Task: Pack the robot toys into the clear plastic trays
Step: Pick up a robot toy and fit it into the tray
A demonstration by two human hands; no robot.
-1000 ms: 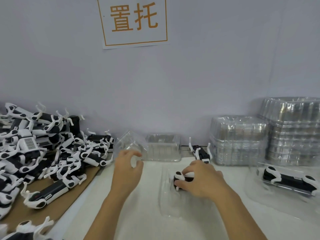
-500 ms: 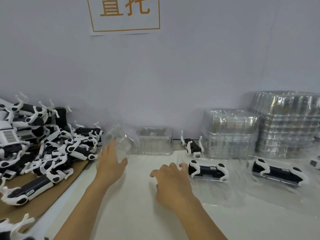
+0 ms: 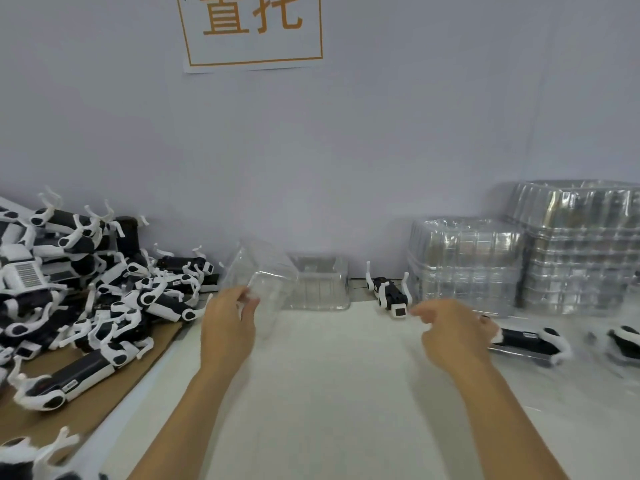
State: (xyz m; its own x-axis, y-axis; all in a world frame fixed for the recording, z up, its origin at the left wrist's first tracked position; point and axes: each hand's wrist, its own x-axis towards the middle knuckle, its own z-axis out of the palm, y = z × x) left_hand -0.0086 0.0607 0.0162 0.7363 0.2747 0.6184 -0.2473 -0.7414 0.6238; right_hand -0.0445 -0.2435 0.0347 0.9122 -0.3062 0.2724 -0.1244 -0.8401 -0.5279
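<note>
We see the left hand (image 3: 227, 327) up at the tilted tray (image 3: 263, 282), thumb and fingers pinching its near edge. That clear tray leans against a second tray (image 3: 320, 287), which lies flat by the wall (image 3: 381, 150).

The right hand (image 3: 453, 336) hovers over the table (image 3: 329, 393), fingers loosely curled with the forefinger stretched left; we see nothing in it. Its fingertips are near a lone toy (image 3: 389, 292) standing just in front of the wall, legs up, between the flat tray and the stacks.

Just right of that hand lies a packed toy (image 3: 526, 341), black body with white legs, in its clear tray on the table. Another packed toy (image 3: 623, 341) sits further right, cut by the frame edge and blurred.

Behind them, two tray stacks: a lower stack (image 3: 465, 265) and a taller stack (image 3: 581, 247) to its right, both against the wall.

Over on the left, the toy pile (image 3: 90, 282) heaps up on brown cardboard (image 3: 45, 420), black-and-white bodies tangled, legs pointing every way. One toy (image 3: 69, 379) lies apart at the near side of the heap, on the cardboard. One piece in the pile shows a barcode label (image 3: 29, 273).

Up on the wall, a paper sign (image 3: 252, 29) with orange characters in an orange frame, its top cut off.
</note>
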